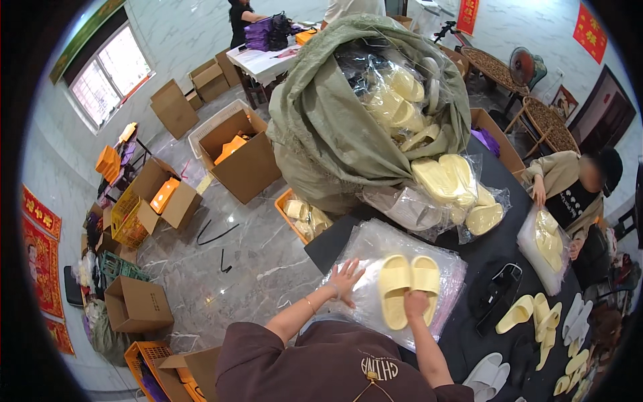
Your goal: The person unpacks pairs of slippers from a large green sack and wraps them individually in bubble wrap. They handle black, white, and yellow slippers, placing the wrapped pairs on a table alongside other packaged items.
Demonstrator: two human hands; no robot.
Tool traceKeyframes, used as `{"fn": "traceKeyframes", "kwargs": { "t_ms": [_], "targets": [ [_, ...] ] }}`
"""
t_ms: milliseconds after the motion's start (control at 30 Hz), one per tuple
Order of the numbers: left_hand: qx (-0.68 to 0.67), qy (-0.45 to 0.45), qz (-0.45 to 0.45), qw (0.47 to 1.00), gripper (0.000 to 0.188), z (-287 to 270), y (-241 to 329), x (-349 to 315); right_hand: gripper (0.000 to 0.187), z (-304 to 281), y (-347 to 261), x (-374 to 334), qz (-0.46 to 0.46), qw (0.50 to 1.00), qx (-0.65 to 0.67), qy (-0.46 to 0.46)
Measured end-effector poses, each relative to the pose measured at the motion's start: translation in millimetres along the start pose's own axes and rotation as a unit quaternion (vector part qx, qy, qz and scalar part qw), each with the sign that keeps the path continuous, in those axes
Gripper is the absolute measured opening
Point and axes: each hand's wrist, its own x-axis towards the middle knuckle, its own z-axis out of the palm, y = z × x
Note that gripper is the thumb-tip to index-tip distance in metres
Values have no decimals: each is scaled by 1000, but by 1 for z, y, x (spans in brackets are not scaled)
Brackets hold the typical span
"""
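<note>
A pair of pale yellow slide slippers (393, 281) lies side by side on a stack of clear plastic bags (368, 241) in front of me. My right hand (416, 305) is closed on the slippers, its fingers at the inner edges near the straps; the fingertips are partly hidden. To the left, my left hand (344, 282) rests on the top bag with its fingers spread, holding nothing. Just beyond the stack lie bagged yellow slippers (447, 179) and bagged greyish slippers (405, 206), beside the mouth of a large green woven sack (321, 120) filled with more of them.
The dark table (492, 251) carries a black object (495, 298), loose yellow slippers (516, 314) and white slippers (487, 376) at right. Across it, a co-worker (566, 177) holds bagged slippers (549, 249). A cardboard box (241, 167) and an orange crate (301, 231) stand left of the sack.
</note>
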Motion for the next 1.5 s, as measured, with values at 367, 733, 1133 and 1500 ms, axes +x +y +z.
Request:
{"fn": "traceKeyframes", "kwargs": {
  "t_ms": [367, 733, 1133, 1500],
  "targets": [
    [-4, 25, -4, 1000, 130, 0, -4, 1, 37, -24, 52, 14, 156, 974, 19, 164],
    [-38, 247, -11, 968, 109, -13, -24, 71, 30, -43, -21, 61, -9, 985, 125, 119],
    [-23, 120, -42, 992, 113, -34, -19, 67, 27, -20, -23, 55, -119, 990, 73, 21],
    [-3, 111, -51, 993, 113, -29, -22, 77, 44, -35, 57, 49, 246, 969, 30, 9]
  ]
}}
